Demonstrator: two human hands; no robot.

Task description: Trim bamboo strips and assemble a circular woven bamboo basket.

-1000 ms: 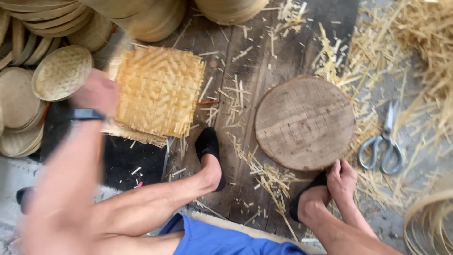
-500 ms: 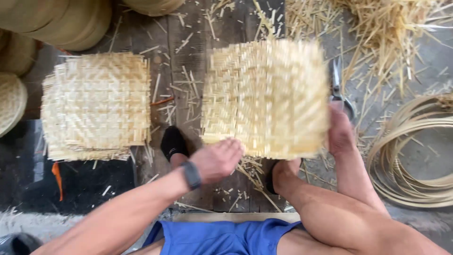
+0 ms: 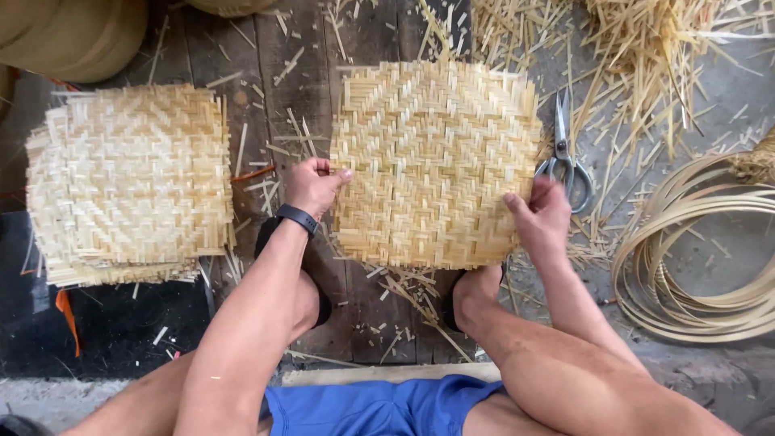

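Item 1. Plank floor, dark, littered with bamboo offcuts; loose slivers underfoot could snag or prick the bare skin close by.

Item 2. Stack of woven mats, left of centre, edges ragged; apart from both hands.

Item 3. Coil of bamboo strips, far right on the ground, sprung loops that could catch an elbow.

Item 4. Woven bamboo mat, centre, lying flat just beyond the feet. Its border strips stand unbound, so a hard tug could likely loosen the weave or drive a splinter.

Item 5. Left hand, grip closed, pinching the mat's left edge.

Item 6. Right hand, fingers curled over the mat's right near edge.

Item 7. Scissors, just right of the mat, blades pointing away; near enough to the right hand to nick it.
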